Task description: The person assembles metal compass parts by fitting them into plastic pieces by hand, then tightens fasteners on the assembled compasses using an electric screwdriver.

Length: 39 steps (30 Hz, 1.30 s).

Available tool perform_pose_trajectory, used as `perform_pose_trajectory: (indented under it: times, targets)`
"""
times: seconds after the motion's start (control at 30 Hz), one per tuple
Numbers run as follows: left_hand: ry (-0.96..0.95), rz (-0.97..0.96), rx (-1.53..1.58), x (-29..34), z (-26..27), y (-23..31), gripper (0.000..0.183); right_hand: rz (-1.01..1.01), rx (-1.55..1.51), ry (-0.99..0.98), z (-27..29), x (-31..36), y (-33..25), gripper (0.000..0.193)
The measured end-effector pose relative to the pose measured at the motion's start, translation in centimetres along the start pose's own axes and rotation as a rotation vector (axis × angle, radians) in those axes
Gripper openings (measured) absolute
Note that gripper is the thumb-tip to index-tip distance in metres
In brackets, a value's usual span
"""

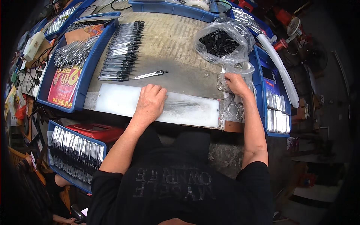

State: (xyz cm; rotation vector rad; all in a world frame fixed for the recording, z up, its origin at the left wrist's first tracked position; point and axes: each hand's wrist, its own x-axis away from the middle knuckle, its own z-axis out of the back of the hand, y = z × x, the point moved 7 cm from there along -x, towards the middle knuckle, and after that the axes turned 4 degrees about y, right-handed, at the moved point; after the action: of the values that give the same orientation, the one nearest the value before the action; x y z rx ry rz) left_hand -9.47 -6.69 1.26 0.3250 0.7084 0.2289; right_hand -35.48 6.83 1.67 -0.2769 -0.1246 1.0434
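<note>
Left hand (150, 100) flat, empty, on one white board (120, 103); right hand (235, 83) grips small bag (224, 82).

Left hand (150, 102) rests palm down on a pale rectangular plate (187, 109) at the near edge of the worn workbench (176, 37). Right hand (235, 83) reaches into a small clear bag (225, 78) beside a larger clear bag of dark small parts (221, 43). One pen (150, 74) lies alone near a stacked row of pens (122, 52). Blue trays (84, 80) flank the bench.
</note>
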Motion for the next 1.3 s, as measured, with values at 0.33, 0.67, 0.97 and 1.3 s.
perform_pose_trajectory:
  times: [0.33, 0.67, 0.97, 1.3]
  targets:
    - [0.022, -0.020, -0.010, 0.0, 0.0, 0.0, 0.017, -0.050, -0.071, 0.020, 0.3, 0.1, 0.5, 0.018]
    - [-0.012, 0.014, 0.002, 0.0, 0.0, -0.1, 0.017, -0.122, -0.124, 0.004, 0.8, 0.4, 0.8, 0.019]
    - [-0.007, 0.008, 0.012, 0.0, 0.0, -0.1, 0.018, -0.176, -0.182, 0.002, 0.7, 0.5, 1.8, 0.016]
    - [-0.005, 0.011, 0.012, 0.2, 0.0, -0.1, 0.019, -0.229, -0.307, -0.004, 1.5, 0.5, 1.4, 0.013]
